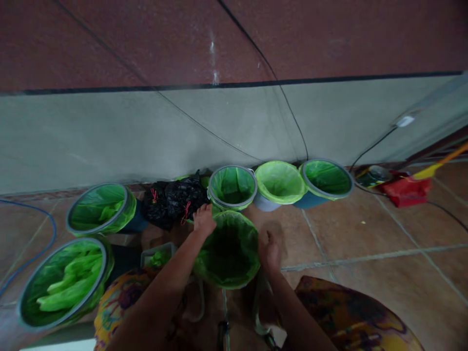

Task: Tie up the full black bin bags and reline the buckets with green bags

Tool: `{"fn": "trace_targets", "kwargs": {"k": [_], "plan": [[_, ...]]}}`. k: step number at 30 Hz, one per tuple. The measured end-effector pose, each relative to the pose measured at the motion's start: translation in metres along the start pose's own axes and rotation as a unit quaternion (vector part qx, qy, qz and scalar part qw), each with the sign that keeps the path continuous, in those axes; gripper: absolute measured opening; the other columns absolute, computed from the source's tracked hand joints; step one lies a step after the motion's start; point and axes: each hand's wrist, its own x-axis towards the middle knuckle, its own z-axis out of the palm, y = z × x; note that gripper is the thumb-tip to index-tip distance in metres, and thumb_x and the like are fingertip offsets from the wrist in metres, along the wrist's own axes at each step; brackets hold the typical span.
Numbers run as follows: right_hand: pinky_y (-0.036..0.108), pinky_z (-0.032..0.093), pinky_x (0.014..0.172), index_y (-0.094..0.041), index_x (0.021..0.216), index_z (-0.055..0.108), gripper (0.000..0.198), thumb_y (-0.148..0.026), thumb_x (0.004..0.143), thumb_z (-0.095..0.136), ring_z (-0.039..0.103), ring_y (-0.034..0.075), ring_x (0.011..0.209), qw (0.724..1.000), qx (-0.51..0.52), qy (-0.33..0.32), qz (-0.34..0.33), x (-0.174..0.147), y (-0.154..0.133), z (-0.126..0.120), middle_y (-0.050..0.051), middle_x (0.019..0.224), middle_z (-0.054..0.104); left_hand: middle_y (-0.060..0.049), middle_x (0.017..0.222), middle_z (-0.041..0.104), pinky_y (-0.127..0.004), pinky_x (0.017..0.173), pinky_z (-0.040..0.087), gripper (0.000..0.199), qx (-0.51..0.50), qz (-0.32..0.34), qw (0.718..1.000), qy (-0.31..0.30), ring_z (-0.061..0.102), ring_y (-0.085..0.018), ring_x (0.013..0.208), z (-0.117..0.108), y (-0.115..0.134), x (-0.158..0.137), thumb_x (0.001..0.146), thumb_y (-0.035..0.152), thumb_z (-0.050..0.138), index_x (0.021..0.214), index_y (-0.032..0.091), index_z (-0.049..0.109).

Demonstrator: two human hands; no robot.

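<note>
Between my knees stands a bin with a green bin liner [234, 278] spread open over its rim; its inside is dark. My left hand [204, 219] is at the liner's upper left edge, fingers stretched forward and a little apart. On the opposite side, my right hand [269, 251] has its fingers curled at the liner's right edge, seemingly pinching it. Just beyond the left fingers is a grey-rimmed bin [233, 204] with a green liner. Black tied bags [175, 200] with red ties lie left of it.
Two lined bins, one pale-rimmed [281, 199] and one grey-rimmed [351, 187], stand along the wall. At left are a lined bin [69, 222], another holding loose green bags [22, 304], and a small container [146, 256]. A red dustpan [407, 191] and cables lie right.
</note>
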Motion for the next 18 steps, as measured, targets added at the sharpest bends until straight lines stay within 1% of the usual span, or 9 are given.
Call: {"fn": "trace_targets", "kwargs": {"k": [1, 3, 5, 8, 10, 12, 15, 18], "plan": [[0.035, 0.049, 0.091, -0.005, 0.127, 0.060, 0.052, -0.036, 0.092, 0.040, 0.063, 0.028, 0.112, 0.999, 0.014, 0.006, -0.028, 0.013, -0.009, -0.004, 0.020, 0.123, 0.066, -0.011, 0.138, 0.058, -0.038, 0.106, 0.044, 0.056, -0.029, 0.021, 0.999, 0.017, 0.055, -0.026, 0.125, -0.002, 0.005, 0.004, 0.080, 0.010, 0.056, 0.136, 0.017, 0.053], [0.031, 0.049, 0.086, -0.012, 0.114, 0.069, 0.046, -0.037, 0.094, 0.036, 0.068, 0.024, 0.098, 0.998, 0.008, -0.023, -0.059, 0.040, -0.030, -0.007, 0.015, 0.108, 0.073, -0.009, 0.134, 0.062, -0.030, 0.108, 0.042, 0.047, -0.089, 0.051, 0.994, 0.025, 0.058, -0.020, 0.123, -0.004, 0.019, 0.013, 0.087, 0.012, 0.050, 0.134, 0.017, 0.055], [0.028, 0.048, 0.081, -0.016, 0.105, 0.073, 0.042, -0.036, 0.096, 0.037, 0.068, 0.021, 0.089, 0.994, -0.024, -0.055, -0.087, 0.063, -0.049, -0.001, 0.011, 0.097, 0.075, -0.010, 0.128, 0.067, -0.028, 0.104, 0.044, 0.037, -0.111, 0.045, 0.993, 0.008, 0.062, -0.018, 0.117, 0.001, 0.032, 0.024, 0.096, 0.018, 0.042, 0.129, 0.016, 0.058], [0.025, 0.047, 0.077, -0.017, 0.099, 0.074, 0.038, -0.034, 0.096, 0.040, 0.068, 0.018, 0.086, 0.985, -0.061, -0.112, -0.112, 0.080, -0.064, 0.019, 0.009, 0.095, 0.076, -0.012, 0.116, 0.071, -0.029, 0.097, 0.047, 0.038, -0.077, 0.015, 0.996, -0.031, 0.067, -0.020, 0.109, 0.015, 0.041, 0.035, 0.102, 0.028, 0.033, 0.118, 0.015, 0.065], [0.023, 0.046, 0.075, -0.017, 0.098, 0.074, 0.038, -0.034, 0.096, 0.040, 0.068, 0.017, 0.085, 0.980, -0.074, -0.141, -0.119, 0.080, -0.063, 0.032, 0.009, 0.095, 0.076, -0.012, 0.112, 0.072, -0.029, 0.094, 0.048, 0.039, -0.062, 0.007, 0.997, -0.045, 0.067, -0.021, 0.107, 0.025, 0.038, 0.037, 0.102, 0.031, 0.033, 0.111, 0.016, 0.068], [0.022, 0.046, 0.074, -0.018, 0.097, 0.075, 0.041, -0.036, 0.098, 0.038, 0.068, 0.017, 0.084, 0.978, -0.082, -0.149, -0.122, 0.076, -0.057, 0.039, 0.009, 0.093, 0.076, -0.011, 0.110, 0.073, -0.029, 0.092, 0.048, 0.038, -0.071, 0.010, 0.996, -0.047, 0.068, -0.020, 0.104, 0.033, 0.030, 0.036, 0.101, 0.032, 0.036, 0.106, 0.017, 0.070], [0.023, 0.047, 0.078, -0.021, 0.105, 0.074, 0.038, -0.037, 0.097, 0.041, 0.068, 0.018, 0.089, 0.973, -0.077, -0.161, -0.149, 0.072, -0.047, 0.040, 0.008, 0.099, 0.076, -0.007, 0.106, 0.075, -0.027, 0.090, 0.048, 0.032, -0.126, 0.056, 0.990, -0.038, 0.069, -0.018, 0.100, 0.040, 0.016, 0.033, 0.099, 0.033, 0.044, 0.102, 0.020, 0.073], [0.025, 0.048, 0.085, -0.024, 0.118, 0.070, 0.035, -0.029, 0.095, 0.045, 0.068, 0.018, 0.094, 0.961, -0.096, -0.182, -0.185, 0.071, -0.041, 0.037, 0.006, 0.105, 0.076, -0.003, 0.107, 0.076, -0.026, 0.093, 0.048, 0.023, -0.197, 0.111, 0.974, -0.013, 0.069, -0.016, 0.100, 0.044, 0.005, 0.031, 0.095, 0.032, 0.053, 0.103, 0.022, 0.073]]}}
